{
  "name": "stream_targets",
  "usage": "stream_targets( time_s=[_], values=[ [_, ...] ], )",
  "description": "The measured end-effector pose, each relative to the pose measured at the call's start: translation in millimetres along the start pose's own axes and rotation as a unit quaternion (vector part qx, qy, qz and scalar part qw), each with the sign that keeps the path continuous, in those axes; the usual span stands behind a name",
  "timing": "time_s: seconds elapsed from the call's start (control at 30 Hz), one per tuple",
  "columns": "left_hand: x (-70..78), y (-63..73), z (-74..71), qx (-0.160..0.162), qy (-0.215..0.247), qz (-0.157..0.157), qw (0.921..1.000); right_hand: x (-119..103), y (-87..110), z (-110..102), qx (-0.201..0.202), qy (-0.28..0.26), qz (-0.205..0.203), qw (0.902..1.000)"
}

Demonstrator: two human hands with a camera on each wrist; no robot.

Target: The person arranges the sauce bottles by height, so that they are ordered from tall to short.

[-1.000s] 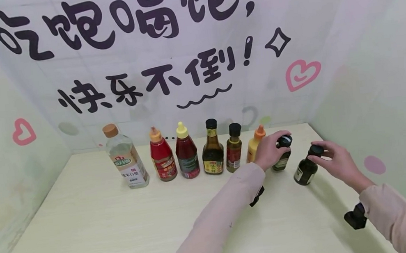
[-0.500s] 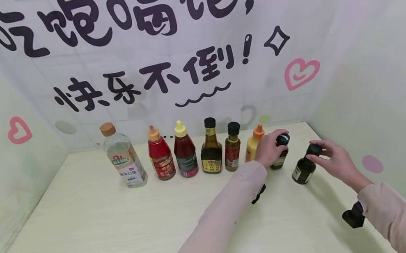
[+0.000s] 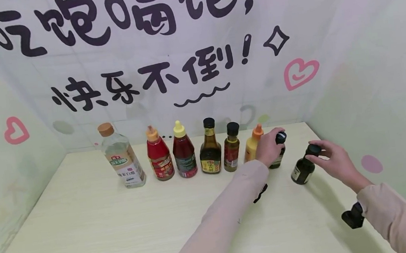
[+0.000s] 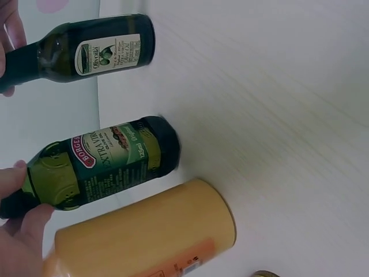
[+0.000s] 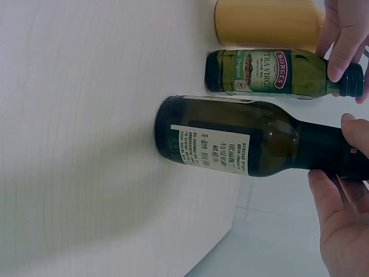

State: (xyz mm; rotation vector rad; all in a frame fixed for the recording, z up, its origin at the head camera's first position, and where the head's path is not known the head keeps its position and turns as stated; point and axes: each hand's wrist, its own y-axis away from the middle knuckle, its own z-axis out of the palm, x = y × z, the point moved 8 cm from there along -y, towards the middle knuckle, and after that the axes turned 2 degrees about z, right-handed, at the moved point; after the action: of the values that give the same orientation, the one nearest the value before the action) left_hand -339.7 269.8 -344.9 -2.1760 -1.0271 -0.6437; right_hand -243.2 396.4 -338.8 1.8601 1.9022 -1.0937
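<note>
My left hand (image 3: 268, 148) grips a small green olive oil bottle (image 4: 98, 167) by its dark cap and neck. This bottle stands at the right end of a row, beside a yellow squeeze bottle (image 3: 251, 148) with an orange nozzle, partly covered by the hand. Nearer the front right, my right hand (image 3: 334, 160) pinches the black neck of a darker olive oil bottle (image 5: 230, 138), slightly tilted in the head view. Whether its base touches the table is hard to tell. A gap separates the two olive oil bottles in the left wrist view.
Leftward along the row stand a short black-capped bottle (image 3: 231, 150), a soy sauce bottle (image 3: 211, 152), a dark red squeeze bottle (image 3: 185, 155), a red squeeze bottle (image 3: 160, 157) and a clear white vinegar bottle (image 3: 123, 161). Walls enclose the pale table (image 3: 99, 232) behind and at both sides.
My left hand and its green bottle have shifted very slightly left, toward the yellow squeeze bottle. The right hand keeps its hold. The head view has drifted a little.
</note>
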Motion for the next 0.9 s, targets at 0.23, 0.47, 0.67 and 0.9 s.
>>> stream_targets(
  time_s=[0.23, 0.47, 0.67, 0.9],
  values=[
    [0.2, -2.9, 4.9, -0.029, -0.022, -0.020, 0.9991, 1.3, -0.4, 0.7, 0.001, 0.005, -0.001, 1.0000],
    [0.0, -5.0, 5.8, -0.035, -0.037, -0.017, 0.9986, 2.0, -0.9, 0.8, -0.001, 0.002, 0.002, 1.0000],
    [-1.3, -5.6, 7.9, -0.036, -0.026, -0.019, 0.9988, 4.2, 0.7, -0.3, -0.007, 0.000, 0.019, 0.9998],
    [-1.4, -4.2, 7.0, -0.032, -0.035, -0.017, 0.9987, 8.0, 1.9, -1.7, -0.010, 0.006, 0.041, 0.9991]
  ],
)
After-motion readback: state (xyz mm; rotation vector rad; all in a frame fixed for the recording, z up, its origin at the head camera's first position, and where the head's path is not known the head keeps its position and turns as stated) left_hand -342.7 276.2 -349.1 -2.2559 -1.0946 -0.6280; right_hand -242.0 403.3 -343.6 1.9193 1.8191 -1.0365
